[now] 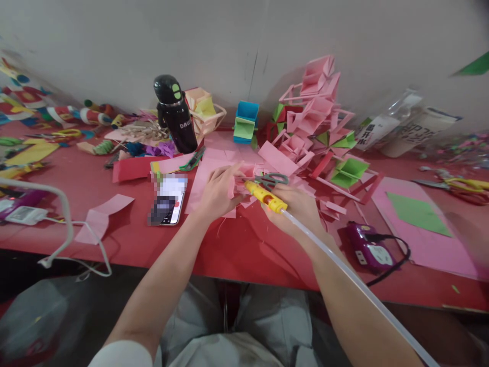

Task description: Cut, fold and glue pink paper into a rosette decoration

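My right hand point(300, 209) is wrapped round a yellow hot glue gun point(267, 198); a long translucent glue stick point(344, 267) runs out of its back end over my forearm. The gun's tip points left, toward a small pink folded paper piece point(232, 187) pinched in the fingers of my left hand point(218, 191). Just beyond the gun lie scissors with grey-green handles point(273, 179), partly covered by it. Pink paper sheets point(214, 153) and scraps lie under and around both hands. Whether the tip touches the paper I cannot tell.
A phone point(171, 200) lies left of my hands, with a black bottle point(175, 114) behind it. Pink paper frames point(317, 114) are piled at the back right. A purple box with a cable point(370, 247) sits near the front edge; yellow-handled scissors point(466, 184) lie far right.
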Action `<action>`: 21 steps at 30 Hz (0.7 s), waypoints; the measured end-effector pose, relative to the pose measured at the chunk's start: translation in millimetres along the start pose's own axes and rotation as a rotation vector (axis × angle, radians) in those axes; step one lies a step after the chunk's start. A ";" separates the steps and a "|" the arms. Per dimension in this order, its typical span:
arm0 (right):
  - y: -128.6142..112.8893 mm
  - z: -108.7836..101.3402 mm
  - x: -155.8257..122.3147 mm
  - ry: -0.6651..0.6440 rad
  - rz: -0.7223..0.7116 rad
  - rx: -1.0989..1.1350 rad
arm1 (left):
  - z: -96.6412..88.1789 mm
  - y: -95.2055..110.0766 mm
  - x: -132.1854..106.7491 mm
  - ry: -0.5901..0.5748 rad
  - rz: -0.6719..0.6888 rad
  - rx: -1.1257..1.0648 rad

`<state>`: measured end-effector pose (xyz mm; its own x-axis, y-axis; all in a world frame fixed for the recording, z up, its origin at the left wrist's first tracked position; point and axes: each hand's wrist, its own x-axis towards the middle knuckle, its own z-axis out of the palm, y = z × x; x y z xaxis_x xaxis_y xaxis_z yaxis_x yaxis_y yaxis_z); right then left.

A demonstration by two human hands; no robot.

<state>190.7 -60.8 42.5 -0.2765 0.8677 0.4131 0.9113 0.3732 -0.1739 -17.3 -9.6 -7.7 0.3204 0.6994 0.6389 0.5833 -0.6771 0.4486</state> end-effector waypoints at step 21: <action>34.5 0.4 -18.2 0.058 0.132 0.173 | -0.8 2.6 0.2 0.026 -0.033 0.030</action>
<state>227.1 -63.6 28.6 -0.1354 0.8944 0.4262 0.8714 0.3123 -0.3784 -16.3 -11.3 -5.9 0.2812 0.7147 0.6404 0.6155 -0.6463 0.4511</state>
